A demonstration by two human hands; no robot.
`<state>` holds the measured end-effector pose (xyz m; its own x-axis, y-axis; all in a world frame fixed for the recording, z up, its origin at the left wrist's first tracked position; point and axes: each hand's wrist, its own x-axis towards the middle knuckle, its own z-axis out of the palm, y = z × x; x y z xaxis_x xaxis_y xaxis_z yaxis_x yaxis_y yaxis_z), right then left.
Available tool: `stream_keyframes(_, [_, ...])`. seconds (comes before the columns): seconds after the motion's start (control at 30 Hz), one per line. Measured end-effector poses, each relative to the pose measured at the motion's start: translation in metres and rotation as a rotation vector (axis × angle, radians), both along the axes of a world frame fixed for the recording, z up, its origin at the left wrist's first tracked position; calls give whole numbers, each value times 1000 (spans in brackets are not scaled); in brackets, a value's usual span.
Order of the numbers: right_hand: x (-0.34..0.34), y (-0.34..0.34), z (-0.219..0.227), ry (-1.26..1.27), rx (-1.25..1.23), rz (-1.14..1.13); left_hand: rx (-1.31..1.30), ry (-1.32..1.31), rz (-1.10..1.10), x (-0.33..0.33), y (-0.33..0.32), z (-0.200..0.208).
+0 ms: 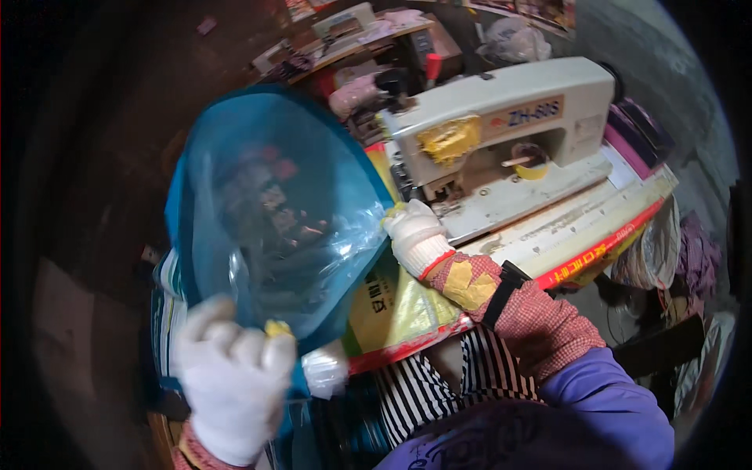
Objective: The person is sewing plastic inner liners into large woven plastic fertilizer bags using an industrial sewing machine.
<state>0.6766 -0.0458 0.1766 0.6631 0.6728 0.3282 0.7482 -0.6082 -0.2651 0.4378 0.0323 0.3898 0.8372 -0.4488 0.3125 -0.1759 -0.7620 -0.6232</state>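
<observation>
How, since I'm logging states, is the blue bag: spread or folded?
Spread: the blue bag fans out broadly beside the sewing machine, its edge pinched by the right hand.

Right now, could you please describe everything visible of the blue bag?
The blue bag gapes toward the camera, its mouth lined with shiny, creased, clear plastic-looking film. Pinkish patches there are too blurred to identify. It is left of the sewing machine; the gloved right hand pinches its right edge, the blurred left hand is by its lower edge.
</observation>
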Motion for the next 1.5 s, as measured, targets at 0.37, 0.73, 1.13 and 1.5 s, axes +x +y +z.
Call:
stream_keyframes(0.37, [-88,-52,48,336,729,333,-1048,85,51,-14,153,-48])
stream_keyframes(0.73, [-65,-128,89,802,1212,98,-476,52,148,-12,129,-106])
stream_keyframes(1.13, [-56,-50,149,620,1290,242,-57,-708,217,-8,209,47])
stream_keyframes(1.5, [-159,-68,80,831,8,931,-296,-68,697,-208,260,-163])
